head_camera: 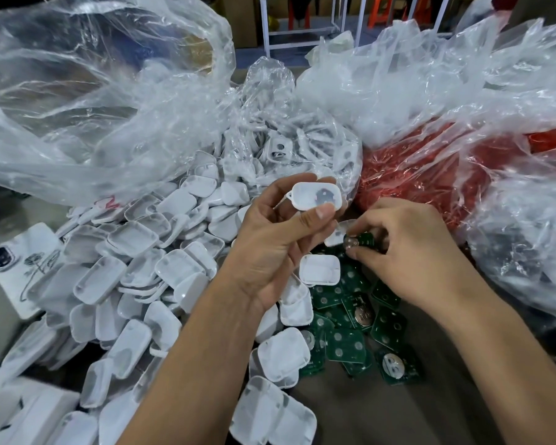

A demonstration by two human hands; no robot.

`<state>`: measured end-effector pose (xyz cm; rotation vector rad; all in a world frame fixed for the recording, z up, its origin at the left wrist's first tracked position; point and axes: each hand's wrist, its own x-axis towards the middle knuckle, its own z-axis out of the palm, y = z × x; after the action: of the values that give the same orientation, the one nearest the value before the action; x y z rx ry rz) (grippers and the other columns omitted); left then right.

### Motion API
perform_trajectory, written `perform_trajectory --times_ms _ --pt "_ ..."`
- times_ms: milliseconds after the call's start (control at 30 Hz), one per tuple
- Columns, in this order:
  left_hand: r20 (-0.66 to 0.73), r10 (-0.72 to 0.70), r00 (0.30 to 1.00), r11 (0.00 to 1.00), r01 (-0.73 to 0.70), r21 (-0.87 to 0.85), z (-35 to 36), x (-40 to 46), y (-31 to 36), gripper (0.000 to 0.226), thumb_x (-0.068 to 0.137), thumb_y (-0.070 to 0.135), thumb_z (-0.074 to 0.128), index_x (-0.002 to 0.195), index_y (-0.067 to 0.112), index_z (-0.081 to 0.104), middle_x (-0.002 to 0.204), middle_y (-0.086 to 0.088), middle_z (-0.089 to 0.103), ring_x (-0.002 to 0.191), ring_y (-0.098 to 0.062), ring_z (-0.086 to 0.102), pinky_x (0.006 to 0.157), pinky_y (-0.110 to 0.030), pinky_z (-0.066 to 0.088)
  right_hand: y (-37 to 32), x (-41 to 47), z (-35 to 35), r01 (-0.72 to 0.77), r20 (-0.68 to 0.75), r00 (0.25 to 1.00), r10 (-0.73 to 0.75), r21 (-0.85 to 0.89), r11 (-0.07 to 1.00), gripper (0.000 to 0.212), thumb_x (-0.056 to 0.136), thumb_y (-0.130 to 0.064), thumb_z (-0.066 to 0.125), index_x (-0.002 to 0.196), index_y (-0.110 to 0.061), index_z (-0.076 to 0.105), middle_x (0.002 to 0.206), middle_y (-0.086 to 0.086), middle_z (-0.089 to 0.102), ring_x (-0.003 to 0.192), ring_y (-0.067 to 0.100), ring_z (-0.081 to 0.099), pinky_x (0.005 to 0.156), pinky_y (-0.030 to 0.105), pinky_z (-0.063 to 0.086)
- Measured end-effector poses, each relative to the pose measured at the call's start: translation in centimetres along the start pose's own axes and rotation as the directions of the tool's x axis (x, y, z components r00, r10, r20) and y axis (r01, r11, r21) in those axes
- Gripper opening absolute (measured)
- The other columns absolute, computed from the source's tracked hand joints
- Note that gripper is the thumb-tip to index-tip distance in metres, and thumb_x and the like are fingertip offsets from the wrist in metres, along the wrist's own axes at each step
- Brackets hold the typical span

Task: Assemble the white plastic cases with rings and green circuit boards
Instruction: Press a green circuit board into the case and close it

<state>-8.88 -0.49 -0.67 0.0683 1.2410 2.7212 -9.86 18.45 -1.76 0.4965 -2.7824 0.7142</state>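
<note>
- Clear plastic bags [93,101]: heaped behind the work area.
- Pile of white cases [135,271]: left, spilling forward.
- Green circuit boards [350,335]: loose, beneath the hands.
- Left hand [270,248]: pinches a white case [315,195], raised.
- Right hand [408,252]: pinches a green board [361,242].

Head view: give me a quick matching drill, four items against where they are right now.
Items:
1. white case with ring
2. green circuit board
3. phone
4. bag of red parts

Places:
A. far left, beside the case pile
B. pinched in right hand
C. behind the right hand
D. held up in left hand

Pairs: 1-D, 2-B, 3-A, 4-C
</note>
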Motion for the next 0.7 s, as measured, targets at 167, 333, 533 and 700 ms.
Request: perform_trajectory --times_ms 167,333,533,700 --pt "-0.012 -0.010 1.000 0.999 0.010 0.047 0.08 -0.05 -0.15 0.040 0.069 -0.001 0.077 0.105 0.016 0.071 0.118 -0.010 0.076 0.098 -0.026 0.072 0.071 -0.025 0.060 0.13 -0.12 -0.19 -0.009 0.009 1.000 0.010 -0.081 0.997 0.024 0.080 -0.032 0.089 0.100 -0.027 0.077 0.096 -0.010 0.061 0.098 0.013 0.051 0.087 0.028 0.038" --pt "0.001 -0.007 1.000 0.998 0.007 0.062 0.04 -0.03 -0.13 0.039 0.070 0.001 0.077 0.105 0.017 0.070 0.118 -0.009 0.076 0.096 -0.023 0.072 0.070 -0.024 0.059 0.11 -0.10 -0.04 -0.018 0.045 0.999 0.022 -0.093 0.996 0.023 0.086 -0.030 0.084 0.105 -0.021 0.075 0.096 -0.007 0.061 0.097 0.015 0.053 0.086 0.028 0.041" --pt "0.014 -0.011 1.000 0.996 0.010 0.087 -0.13 0.02 -0.20 0.041 0.071 0.001 0.077 0.109 0.016 0.068 0.119 -0.009 0.076 0.101 -0.025 0.072 0.074 -0.025 0.060 0.10 -0.17 -0.17 -0.024 0.090 0.996 0.030 -0.069 0.997 0.020 0.090 -0.031 0.080 0.104 -0.022 0.070 0.100 -0.009 0.059 0.100 0.014 0.051 0.090 0.030 0.044" --pt "0.012 -0.013 1.000 0.996 0.012 0.092 -0.22 0.03 -0.21 0.041 0.070 0.001 0.078 0.108 0.015 0.069 0.120 -0.010 0.075 0.103 -0.028 0.070 0.074 -0.026 0.060 0.24 -0.09 -0.18 -0.028 0.080 0.996 0.035 -0.077 0.997 0.018 0.092 -0.028 0.078 0.107 -0.021 0.071 0.102 -0.008 0.060 0.102 0.014 0.053 0.088 0.025 0.039"
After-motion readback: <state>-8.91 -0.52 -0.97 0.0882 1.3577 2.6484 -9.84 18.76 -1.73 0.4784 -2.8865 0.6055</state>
